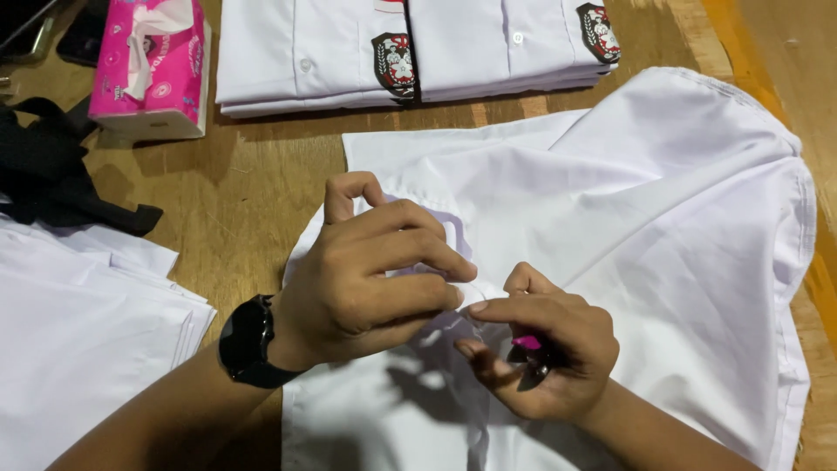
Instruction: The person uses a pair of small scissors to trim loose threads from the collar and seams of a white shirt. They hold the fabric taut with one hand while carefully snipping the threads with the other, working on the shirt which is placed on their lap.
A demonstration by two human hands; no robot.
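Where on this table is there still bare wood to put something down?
Bare wood shows between the tissue box, the folded shirts and the open white shirt, down toward the left hand. A narrow strip of table runs along the right edge. Crowded: white cloth stack and black cloth at left, both hands, the right hand included, mid-shirt.

Pink tissue box (153, 65) — folded shirts (410, 48) — perhaps black cloth (52, 174).

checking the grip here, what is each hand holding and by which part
The left hand pinches a fold of the white shirt near its middle. The right hand holds a small pink and dark tool in its palm; which part cannot be told.
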